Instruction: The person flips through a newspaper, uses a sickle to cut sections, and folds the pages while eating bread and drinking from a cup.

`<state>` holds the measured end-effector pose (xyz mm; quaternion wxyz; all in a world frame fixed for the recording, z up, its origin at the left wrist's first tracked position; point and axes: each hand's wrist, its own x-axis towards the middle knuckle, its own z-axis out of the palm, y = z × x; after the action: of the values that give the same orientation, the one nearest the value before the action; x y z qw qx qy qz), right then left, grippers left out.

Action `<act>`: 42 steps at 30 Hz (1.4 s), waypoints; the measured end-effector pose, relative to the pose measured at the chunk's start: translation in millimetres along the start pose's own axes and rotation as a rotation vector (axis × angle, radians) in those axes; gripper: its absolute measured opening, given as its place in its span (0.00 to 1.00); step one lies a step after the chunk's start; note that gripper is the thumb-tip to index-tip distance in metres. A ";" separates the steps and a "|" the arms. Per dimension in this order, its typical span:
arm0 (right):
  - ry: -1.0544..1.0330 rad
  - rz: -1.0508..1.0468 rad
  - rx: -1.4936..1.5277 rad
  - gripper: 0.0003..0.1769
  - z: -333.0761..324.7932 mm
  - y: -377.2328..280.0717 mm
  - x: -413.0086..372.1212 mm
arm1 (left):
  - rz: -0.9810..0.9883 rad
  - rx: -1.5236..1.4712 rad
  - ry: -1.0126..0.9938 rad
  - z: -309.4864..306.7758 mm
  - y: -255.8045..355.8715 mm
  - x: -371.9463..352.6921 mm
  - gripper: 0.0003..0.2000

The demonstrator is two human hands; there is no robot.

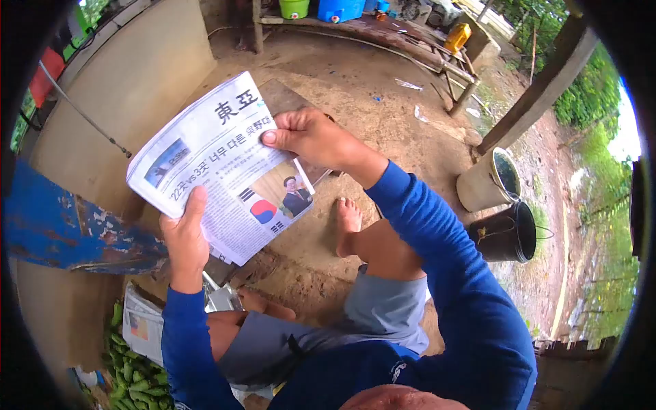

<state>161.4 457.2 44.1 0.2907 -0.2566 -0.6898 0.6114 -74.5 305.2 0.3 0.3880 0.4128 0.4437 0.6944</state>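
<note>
A folded newspaper (232,171) with large print and a photo near its lower right is held up in front of me, tilted. My left hand (186,236) grips its lower left edge, thumb lying on the printed face. At its right edge my right hand (304,137) pinches the paper between thumb and fingers. The fingers behind the sheets are hidden. Another newspaper (145,324) lies at the lower left on a heap of green produce (133,379), beside my left sleeve.
A white bucket (478,183) and a black bucket (502,236) stand at the right near a leaning post (540,89). A wooden bench (369,34) at the top holds green and blue containers and a yellow jug (458,37). A blue metal piece (75,229) juts in from the left.
</note>
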 end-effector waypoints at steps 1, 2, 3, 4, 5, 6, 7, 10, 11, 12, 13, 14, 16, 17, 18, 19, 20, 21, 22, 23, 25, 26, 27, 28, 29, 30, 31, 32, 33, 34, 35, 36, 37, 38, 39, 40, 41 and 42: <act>0.013 -0.001 -0.044 0.14 -1.5 -1.7 0.3 | 0.015 0.006 0.009 2.0 -0.5 -0.8 0.21; 0.014 0.006 -0.032 0.15 -1.5 0.2 0.9 | 0.017 -0.001 0.009 3.8 1.2 -1.0 0.22; 0.000 0.014 -0.032 0.15 -1.7 1.1 -0.4 | 0.027 0.003 0.036 5.4 1.7 -1.2 0.22; -0.016 0.025 -0.027 0.16 0.3 3.0 -2.2 | 0.033 0.009 0.065 4.5 1.9 -1.8 0.22; -0.031 0.035 -0.019 0.16 -0.1 4.9 -2.6 | 0.039 0.018 0.093 2.8 3.5 0.4 0.22; -0.080 0.078 -0.060 0.17 -1.2 6.6 -3.1 | -0.003 0.010 0.124 -1.7 9.9 3.5 0.23; -0.064 0.078 -0.111 0.17 -2.2 7.8 -2.0 | 0.023 0.000 0.108 -3.8 9.3 6.0 0.23; -0.016 0.045 -0.105 0.16 4.5 8.8 -0.9 | 0.071 -0.034 0.089 -1.0 8.4 5.5 0.24; -0.016 0.052 -0.076 0.16 4.8 8.7 -1.4 | 0.071 -0.029 0.089 -0.4 7.7 6.1 0.24; -0.021 0.058 -0.045 0.17 5.7 10.1 -1.9 | 0.071 -0.020 0.094 -2.9 7.7 6.2 0.24; -0.029 0.062 -0.015 0.17 4.7 11.1 -0.6 | 0.075 -0.010 0.102 -5.7 8.7 7.7 0.24; -0.117 0.033 -0.180 0.18 -5.5 21.7 5.2 | 0.069 -0.045 0.102 -9.2 12.9 10.1 0.24; -0.092 0.047 -0.212 0.18 -1.1 18.4 -0.1 | 0.048 -0.111 0.100 -14.5 22.0 13.1 0.24; -0.086 0.053 -0.223 0.18 1.1 18.1 -1.6 | 0.049 -0.121 0.115 -15.2 18.8 14.9 0.24; -0.066 -0.062 -0.321 0.19 2.4 19.1 -0.7 | 0.053 -0.128 0.140 -17.8 13.4 17.2 0.24; -0.044 -0.045 -0.379 0.20 4.8 16.4 -0.1 | 0.055 -0.130 0.171 -21.7 10.3 17.8 0.24; -0.025 -0.026 -0.431 0.20 7.0 13.4 0.4 | 0.049 -0.141 0.167 -23.0 10.1 18.6 0.24; -0.009 -0.007 -0.484 0.21 7.6 12.8 1.6 | 0.052 -0.139 0.182 -23.8 8.5 20.1 0.24; -0.017 -0.081 -0.502 0.22 8.9 14.3 2.7 | 0.055 -0.131 0.198 -25.8 7.2 22.2 0.24; -0.069 -0.041 -0.561 0.22 4.2 14.0 1.4 | 0.053 -0.118 0.211 -28.9 7.5 22.9 0.24; -0.130 0.160 -0.285 0.24 4.8 18.6 1.9 | 0.026 -0.132 0.220 -32.7 9.9 24.2 0.24; -0.120 0.146 -0.326 0.25 7.1 20.5 2.8 | 0.008 -0.140 0.218 -34.5 10.1 25.5 0.24; -0.106 0.133 -0.372 0.25 8.4 20.3 4.0 | -0.007 -0.137 0.239 -36.6 8.1 29.0 0.24; -0.093 0.122 -0.417 0.26 11.5 16.7 4.0 | -0.022 -0.135 0.262 -38.9 3.7 31.1 0.24; -0.039 -0.012 -0.669 0.26 14.3 11.2 3.3 | -0.041 -0.131 0.282 -41.2 -0.4 31.3 0.24; -0.002 -0.083 -0.670 0.26 16.5 18.7 6.4 | -0.016 -0.148 0.255 -40.4 -3.7 32.2 0.24; 0.042 -0.159 -0.675 0.25 16.8 22.7 10.0 | -0.034 -0.166 0.253 -41.5 -6.6 34.1 0.24; 0.044 -0.165 -0.671 0.24 14.5 26.0 11.9 | -0.052 -0.183 0.249 -43.0 -10.3 35.2 0.24; 0.048 -0.171 -0.664 0.24 13.3 25.9 12.0 | -0.072 -0.198 0.245 -45.2 -13.9 35.9 0.24; 0.047 -0.179 -0.657 0.24 13.1 25.8 12.9 | -0.121 -0.167 0.239 -48.6 -17.0 36.1 0.24; 0.045 -0.147 -0.660 0.23 11.7 25.2 13.6 | -0.174 -0.266 0.187 -52.1 -18.0 33.8 0.24; 0.044 -0.115 -0.668 0.23 8.8 21.6 13.5 | -0.227 -0.370 0.132 -52.2 -18.2 31.4 0.24; 0.047 -0.073 -0.676 0.23 6.0 21.0 10.9 | -0.290 -0.476 0.074 -50.7 -19.1 27.1 0.24; 0.069 -0.071 -0.658 0.23 5.2 23.2 11.0 | -0.277 -0.509 0.017 -45.0 -22.5 18.1 0.25; 0.065 -0.084 -0.665 0.23 2.5 24.7 11.0 | -0.308 -0.471 0.034 -35.5 -27.2 10.5 0.25; 0.062 -0.096 -0.673 0.23 -0.7 26.7 10.4 | -0.338 -0.434 0.050 -26.4 -34.7 2.9 0.25; 0.060 -0.109 -0.682 0.24 -5.0 29.1 10.8 | -0.368 -0.396 0.065 -20.6 -40.9 -1.0 0.25; 0.055 -0.207 -0.727 0.26 -5.3 30.0 11.3 | -0.384 -0.401 0.044 -18.2 -45.5 -2.2 0.24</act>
<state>157.2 472.5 15.8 0.2594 -0.2884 -0.8759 0.2868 -82.6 311.7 -47.6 0.5767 0.2209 0.3760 0.6909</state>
